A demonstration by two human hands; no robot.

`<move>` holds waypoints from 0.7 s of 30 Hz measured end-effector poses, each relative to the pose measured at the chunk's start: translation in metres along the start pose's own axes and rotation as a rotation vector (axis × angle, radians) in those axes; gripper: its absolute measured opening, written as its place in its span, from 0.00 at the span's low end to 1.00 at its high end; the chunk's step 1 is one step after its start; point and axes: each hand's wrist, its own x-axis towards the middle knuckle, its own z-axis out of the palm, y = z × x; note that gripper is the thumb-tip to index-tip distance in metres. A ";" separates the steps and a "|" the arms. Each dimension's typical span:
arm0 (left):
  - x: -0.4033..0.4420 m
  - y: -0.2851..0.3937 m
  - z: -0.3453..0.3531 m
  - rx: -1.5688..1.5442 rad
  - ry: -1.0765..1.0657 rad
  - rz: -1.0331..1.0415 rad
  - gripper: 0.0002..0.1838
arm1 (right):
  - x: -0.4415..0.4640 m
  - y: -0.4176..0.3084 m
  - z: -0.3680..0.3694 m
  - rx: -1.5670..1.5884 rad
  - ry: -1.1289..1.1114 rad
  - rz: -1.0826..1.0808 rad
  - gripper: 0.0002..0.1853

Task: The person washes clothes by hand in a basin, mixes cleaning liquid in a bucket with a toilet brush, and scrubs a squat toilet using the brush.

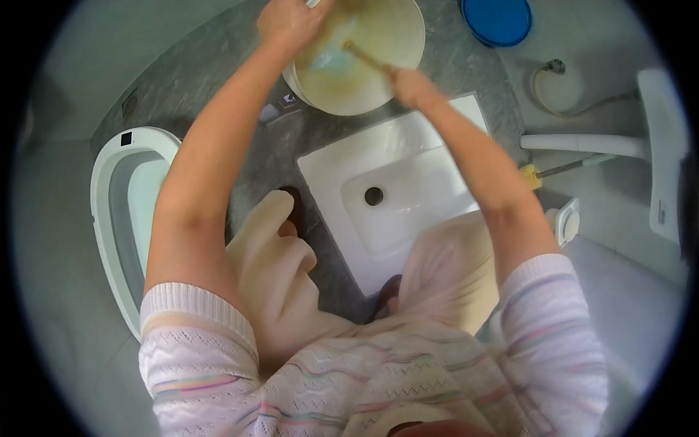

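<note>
- Currently, the white bucket (400, 36) is just beyond the far edge of the square basin (328, 171), mouth facing the head camera; contact between the two cannot be told.
- Left grip (291, 23): closed over the bucket rim, beyond the basin's far-left corner. Fingers partly cut off by the top of the view.
- Right grip (411, 87): clenched around a brown stick (369, 57), beyond the basin's far edge; the stick's other end is inside the bucket. Some blur; type of tip unclear.
- Bucket interior: yellowish, with a pale bluish patch. Liquid or sheen, cannot tell.
- Surroundings: grey floor (451, 73) around the basin; oval tub (109, 175) to the basin's left; round blue object (497, 18) beyond its far-right corner; hose (539, 91) and yellow-headed tool (530, 176) to its right.
- Judgement, bracing: the left grip should press the rim steadily against the stick's push, since a light round vessel probably skids or rocks.
- Judgement, stroke: short, even passes, tip flat to the wall, likely give better contact than jabs. Overlap each pass.
- Judgement, risk: a fast stroke over the rim on the basin side could flick any liquid back toward the legs.
</note>
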 end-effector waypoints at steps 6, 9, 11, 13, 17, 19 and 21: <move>0.000 0.002 0.002 -0.046 -0.007 -0.022 0.23 | -0.099 -0.078 0.030 0.774 -0.002 0.005 0.22; -0.002 0.011 -0.015 0.000 -0.069 0.016 0.22 | -0.097 0.022 0.100 0.307 0.394 -0.327 0.22; -0.001 0.011 -0.004 0.076 -0.067 0.068 0.21 | -0.079 0.033 0.037 0.113 0.077 0.027 0.20; 0.004 0.007 0.001 -0.046 -0.001 0.046 0.21 | -0.034 0.019 0.036 0.226 0.060 0.092 0.19; 0.004 0.011 -0.017 0.000 -0.052 0.015 0.20 | -0.103 -0.079 0.074 0.813 0.042 -0.039 0.20; 0.003 0.003 -0.014 -0.008 -0.021 0.019 0.20 | -0.105 -0.023 0.108 0.604 0.175 -0.058 0.20; 0.005 0.002 -0.012 -0.002 0.013 0.033 0.19 | -0.088 0.024 0.081 0.295 0.139 0.011 0.20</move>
